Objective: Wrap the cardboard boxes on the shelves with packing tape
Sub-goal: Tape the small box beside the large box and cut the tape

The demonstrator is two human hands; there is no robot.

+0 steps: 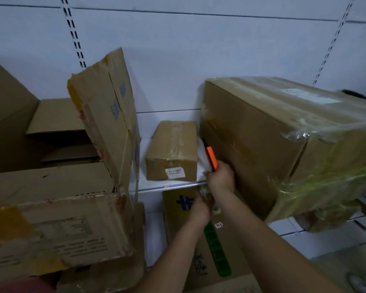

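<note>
- We see the large cardboard box (273, 144) at the right already swathed in clear packing tape or film, which wrinkles and shines over its near corner; it sits tilted, jutting out past the shelf edge (178, 183).
- Our right hand (221, 178) grips an orange utility knife (211, 157), fingers curled round the handle, the blade end pointing up along the box's left face, where the wrap seems to end.
- Our left hand (200, 208) reaches in just below the right one, fingers curled on what looks like the tape strand or roll; the exact pinch is hidden and blurred, so we cannot tell how the fingertips lie.
- We judge this to be the cutting-off step for the large box, so its wrapping looks nearly finished.
- The small cardboard box (172, 152) at the back of the shelf carries tape strips and a white label (175, 172); whether it counts as wrapped we cannot say.
- The torn open box (57, 225) at the left, its flap (106, 111) standing up, shows only old tape scraps, so it looks still to be done, as do the boxes below the shelf.
</note>
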